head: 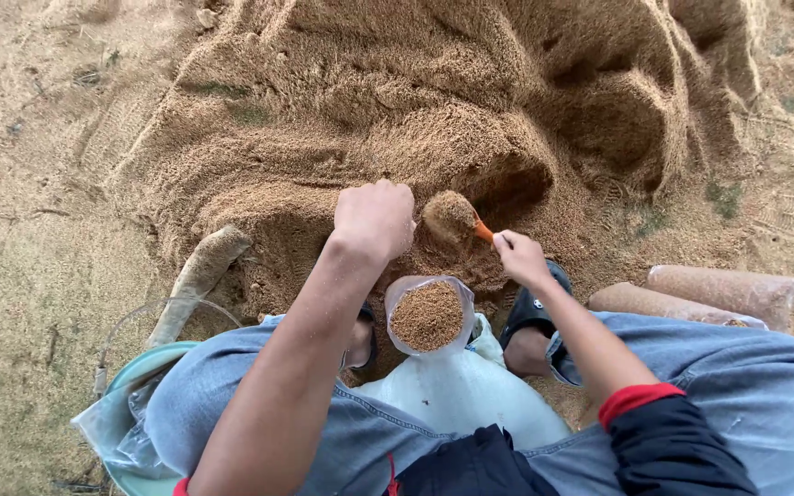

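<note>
Sawdust, tan and coarse, lies in a big dug-out heap point(434, 119) in front of a seated person in jeans. Their right hand point(520, 257) has its fingers closed around the orange handle of a small scoop point(457, 219); the scoop's bowl, piled with sawdust, sticks out to the left of those fingers and sits just above the mouth of a clear plastic bag point(429, 317). That bag stands upright between the person's knees, below both hands, already filled with sawdust close to its rim. The left hand point(375, 218) is curled into a loose fist just left of the scoop bowl, knuckles up; whether its fingers hold anything cannot be told from this angle.

Beyond the right-hand fingers, further right, two packed cylindrical bags point(728, 298) lie on their sides on the ground. Left of the left forearm lie a weathered stick point(197, 276) and a teal basin point(140, 377) with crumpled clear plastic in it. A white sack point(457, 395) rests in the lap beneath the open bag.
</note>
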